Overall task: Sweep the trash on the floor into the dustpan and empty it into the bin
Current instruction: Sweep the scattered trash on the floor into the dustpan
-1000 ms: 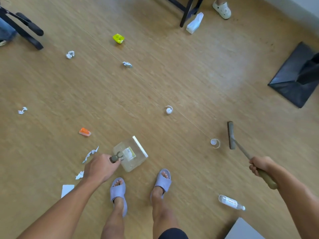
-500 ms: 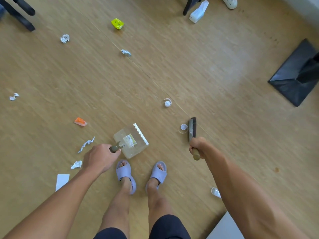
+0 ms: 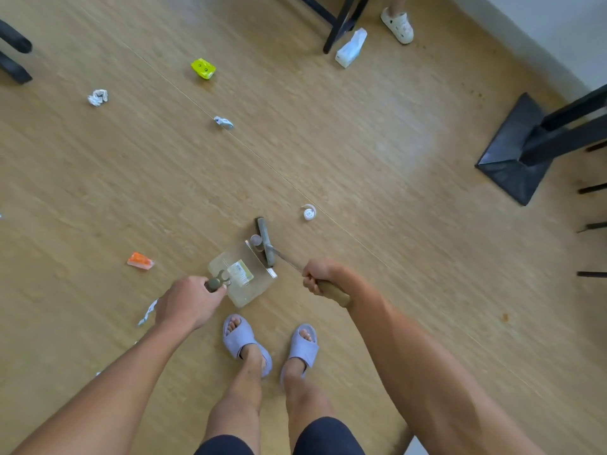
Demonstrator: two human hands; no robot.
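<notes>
Head view: the brush (image 3: 264, 239) has swept left in the last half second and now meets the dustpan (image 3: 253, 287) lip, with the clear cap (image 3: 255, 239) pushed against it. The right grip (image 3: 320, 278) holds the brush handle and the left grip (image 3: 189, 302) the dustpan handle. The bin (image 3: 507, 165) stands well apart.

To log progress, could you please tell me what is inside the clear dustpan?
The dustpan shows only a green-and-white label; a small round cap sits at its lip, against the brush. The left hand covers its handle.
</notes>
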